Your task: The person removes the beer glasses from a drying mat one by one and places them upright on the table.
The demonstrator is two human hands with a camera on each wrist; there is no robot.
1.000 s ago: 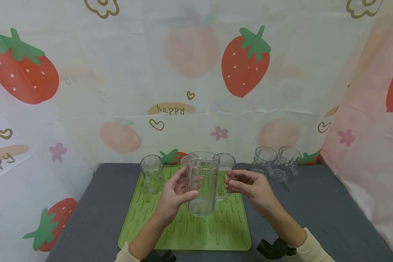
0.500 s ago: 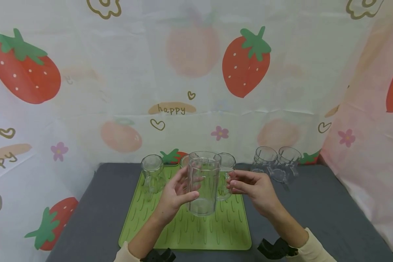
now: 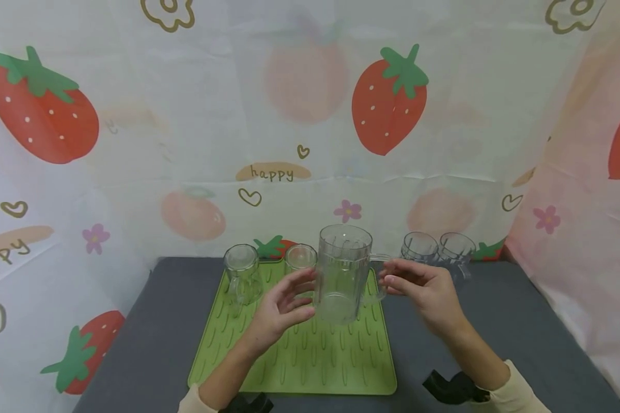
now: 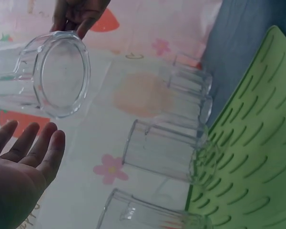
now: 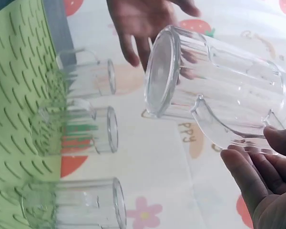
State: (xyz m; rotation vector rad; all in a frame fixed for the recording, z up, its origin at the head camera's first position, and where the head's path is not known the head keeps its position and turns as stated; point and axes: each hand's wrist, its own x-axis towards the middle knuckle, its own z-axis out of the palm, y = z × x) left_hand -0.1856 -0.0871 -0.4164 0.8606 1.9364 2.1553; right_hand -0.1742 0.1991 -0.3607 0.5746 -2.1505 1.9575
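A clear glass mug (image 3: 341,281) is held upright in the air above the green ridged mat (image 3: 320,367). My right hand (image 3: 429,292) pinches its handle (image 5: 210,128) between thumb and fingers. My left hand (image 3: 284,310) is on the mug's other side, palm toward it, fingers loosely spread. In the left wrist view those fingertips (image 4: 57,140) are apart from the glass. Behind on the mat stand a glass mug (image 3: 241,272) at left and another mug (image 3: 301,256) in the middle, seemingly mouth down. A third mug (image 5: 88,202) there shows in the right wrist view.
Two more glass mugs, a left one (image 3: 418,246) and a right one (image 3: 457,246), stand at the back right on the dark grey tablecloth (image 3: 516,344), partly behind my right hand. A strawberry-print curtain (image 3: 310,132) closes off the back and sides.
The mug has moved right and slightly up with my right hand. My left fingers, earlier around its side, have come away from it. The middle mug on the mat is more exposed.
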